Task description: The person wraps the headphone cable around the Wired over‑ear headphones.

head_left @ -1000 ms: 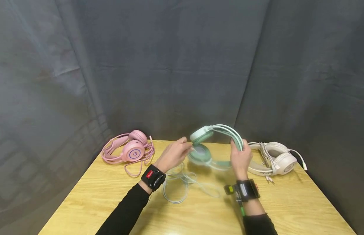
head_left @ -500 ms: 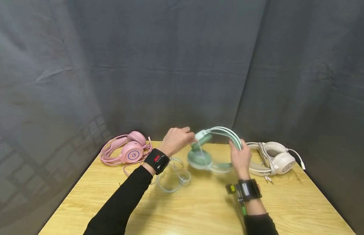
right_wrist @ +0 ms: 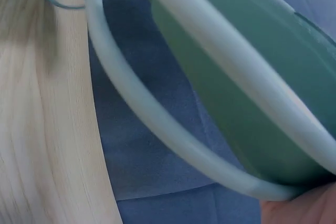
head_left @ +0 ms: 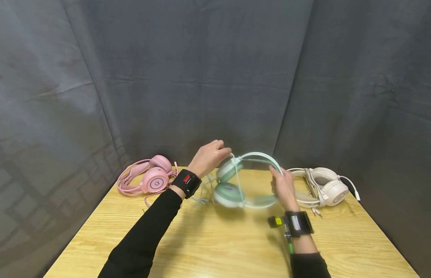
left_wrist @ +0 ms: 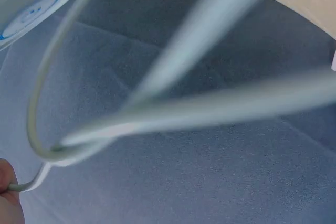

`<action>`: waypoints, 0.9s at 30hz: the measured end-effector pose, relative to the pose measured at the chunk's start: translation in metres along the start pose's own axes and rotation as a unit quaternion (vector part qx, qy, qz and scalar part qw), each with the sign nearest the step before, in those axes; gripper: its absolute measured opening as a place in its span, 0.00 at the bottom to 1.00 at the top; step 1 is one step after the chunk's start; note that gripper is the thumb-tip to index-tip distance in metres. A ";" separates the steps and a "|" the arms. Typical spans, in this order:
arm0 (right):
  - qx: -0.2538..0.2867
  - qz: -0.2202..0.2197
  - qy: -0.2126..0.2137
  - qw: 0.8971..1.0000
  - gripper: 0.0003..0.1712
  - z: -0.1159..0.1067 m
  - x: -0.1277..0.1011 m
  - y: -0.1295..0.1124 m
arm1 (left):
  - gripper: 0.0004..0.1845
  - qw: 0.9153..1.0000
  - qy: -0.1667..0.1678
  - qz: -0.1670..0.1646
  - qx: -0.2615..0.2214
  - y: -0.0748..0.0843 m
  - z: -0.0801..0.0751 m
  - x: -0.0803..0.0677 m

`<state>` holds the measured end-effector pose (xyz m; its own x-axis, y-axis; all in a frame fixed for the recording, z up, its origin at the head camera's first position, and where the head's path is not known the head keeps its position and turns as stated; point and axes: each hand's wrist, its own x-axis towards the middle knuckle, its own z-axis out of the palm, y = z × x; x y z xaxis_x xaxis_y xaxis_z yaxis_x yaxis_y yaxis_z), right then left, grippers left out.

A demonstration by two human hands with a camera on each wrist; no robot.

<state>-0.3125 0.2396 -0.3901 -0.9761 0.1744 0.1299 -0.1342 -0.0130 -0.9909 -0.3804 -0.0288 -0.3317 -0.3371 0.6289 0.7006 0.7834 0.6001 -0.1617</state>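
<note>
A mint-green headset [head_left: 228, 196] is held over the table, its two ear cups toward the left. My right hand [head_left: 284, 188] grips its headband at the right side; in the right wrist view the green padded band [right_wrist: 231, 103] runs down to the fingers. Left of the ear cups, my left hand [head_left: 210, 157] pinches the headset's pale cable [head_left: 237, 177], which stretches down across both cups. Close up in the left wrist view, the cable [left_wrist: 37, 108] loops near the fingertips [left_wrist: 6, 203]. More cable [head_left: 203, 200] hangs behind the left wrist, partly hidden.
On the wooden table [head_left: 215, 247], a pink headset [head_left: 155, 180] with its cord lies at the back left. A cream-white headset [head_left: 335, 194] with a bundled cord is at the back right, just beyond my right hand. Grey curtains [head_left: 201, 77] enclose the back and sides.
My left hand has risen, drawing the cable up and across the ear cups. The loose coil has shifted from the table's middle toward the left wrist. The green headset has moved slightly left.
</note>
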 end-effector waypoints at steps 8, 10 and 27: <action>0.040 0.003 -0.098 0.994 0.20 0.000 0.000 0.000 | 0.06 0.999 0.032 -0.014 0.007 -0.003 0.004 0.002; 0.068 -0.002 -0.129 0.989 0.21 -0.002 -0.001 0.001 | 0.06 0.999 0.023 -0.036 -0.005 -0.003 0.004 -0.001; 0.442 0.115 -0.448 0.768 0.21 -0.043 0.066 0.085 | 0.07 0.890 -0.051 -0.308 -0.331 -0.019 0.022 -0.023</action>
<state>-0.3806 0.2925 -0.4676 -0.6640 -0.6759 0.3197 0.3832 -0.6748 -0.6307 -0.3997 -0.0436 -0.3598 -0.8292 0.3425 0.4418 0.5573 0.4447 0.7012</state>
